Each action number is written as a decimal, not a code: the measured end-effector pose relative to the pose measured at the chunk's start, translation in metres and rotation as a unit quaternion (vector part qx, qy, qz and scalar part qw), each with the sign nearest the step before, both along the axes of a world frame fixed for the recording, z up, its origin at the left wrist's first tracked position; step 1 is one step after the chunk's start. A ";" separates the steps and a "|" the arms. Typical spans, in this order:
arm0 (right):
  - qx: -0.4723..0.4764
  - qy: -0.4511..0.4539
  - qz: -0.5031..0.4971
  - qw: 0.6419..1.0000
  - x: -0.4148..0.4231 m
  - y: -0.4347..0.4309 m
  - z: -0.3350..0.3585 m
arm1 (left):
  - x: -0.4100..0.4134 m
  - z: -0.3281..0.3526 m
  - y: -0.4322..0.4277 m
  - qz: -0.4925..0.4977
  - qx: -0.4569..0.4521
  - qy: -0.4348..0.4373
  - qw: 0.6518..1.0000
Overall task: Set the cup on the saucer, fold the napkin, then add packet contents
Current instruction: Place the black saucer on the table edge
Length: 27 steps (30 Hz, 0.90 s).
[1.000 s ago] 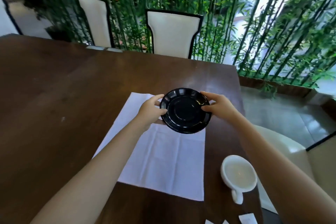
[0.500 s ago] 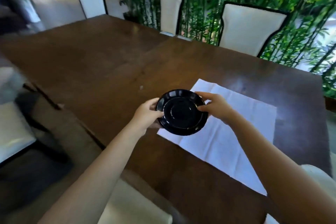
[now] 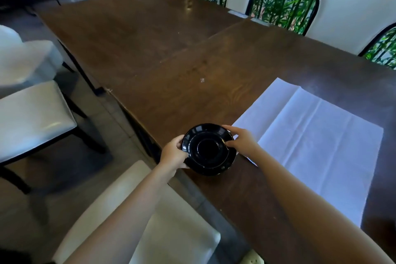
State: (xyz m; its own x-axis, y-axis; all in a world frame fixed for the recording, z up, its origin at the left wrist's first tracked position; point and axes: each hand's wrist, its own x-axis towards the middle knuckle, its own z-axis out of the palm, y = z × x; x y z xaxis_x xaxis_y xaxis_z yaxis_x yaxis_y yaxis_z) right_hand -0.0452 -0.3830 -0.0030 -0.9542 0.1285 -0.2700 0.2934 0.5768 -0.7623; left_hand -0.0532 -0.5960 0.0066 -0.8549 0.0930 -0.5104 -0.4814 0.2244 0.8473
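Note:
A glossy black saucer is held low over the near left edge of the dark wooden table. My left hand grips its left rim and my right hand grips its right rim. Whether the saucer touches the wood I cannot tell. A white napkin lies spread flat on the table just right of the saucer, with fold creases showing. The cup and the packets are out of view.
A cream-seated chair stands right below the saucer at the table edge. Another chair is at the left. White-backed chairs line the far side in front of bamboo plants.
Both hands carried the saucer left off the napkin toward the table's near left edge. My view swung left, and the white cup dropped out of sight.

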 end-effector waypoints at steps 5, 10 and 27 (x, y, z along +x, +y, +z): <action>0.020 0.003 -0.019 1.000 0.004 -0.010 -0.022 | -0.001 -0.023 -0.002 -0.018 -0.028 0.014 0.999; 0.021 0.005 -0.029 0.999 0.003 -0.012 -0.032 | -0.009 -0.032 -0.002 -0.042 -0.053 0.022 0.997; 0.076 -0.074 0.011 0.994 -0.002 -0.007 -0.018 | -0.039 -0.027 -0.008 -0.210 -0.290 0.054 0.932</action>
State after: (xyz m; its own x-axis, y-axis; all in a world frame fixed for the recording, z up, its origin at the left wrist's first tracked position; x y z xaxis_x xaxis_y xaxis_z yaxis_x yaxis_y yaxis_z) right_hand -0.0471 -0.3902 -0.0213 -0.9087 0.1580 -0.3863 0.3814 0.6903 -0.6148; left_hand -0.0922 -0.6037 -0.0203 -0.8546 0.1661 -0.4921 -0.1673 0.8089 0.5636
